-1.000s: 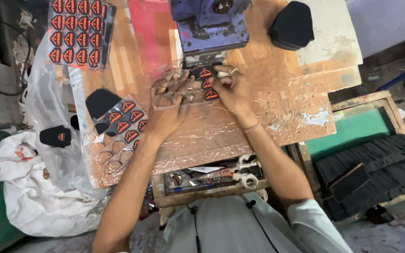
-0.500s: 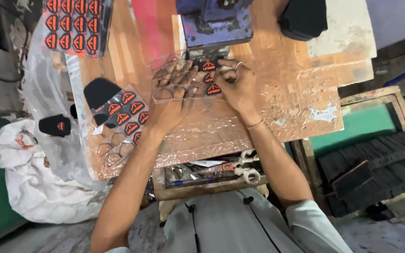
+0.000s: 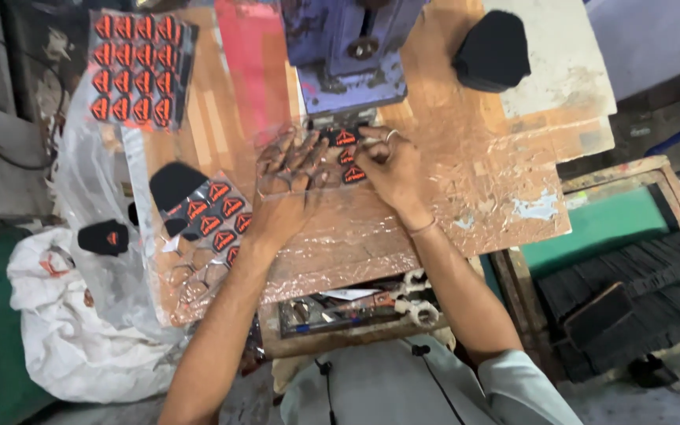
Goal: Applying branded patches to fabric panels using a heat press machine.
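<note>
1. Clear film sheet with orange-and-black shield patches lies near the far edge of the worktop, its far end tucked against the base of the blue press.
2. My left hand lies flat on the film, fingers spread, gripping nothing, only pinning it down.
3. My right hand is half curled, fingertips pressing on a patch beside the press base; I cannot tell whether it pinches the film.
4. Risk, as I judge it: my fingers sit very near the press head, so they could be caught if it comes down.
5. The glossy film could slide on the foil-covered worktop and put the patches out of line.
6. More patch sheets lie near the left edge.
</note>
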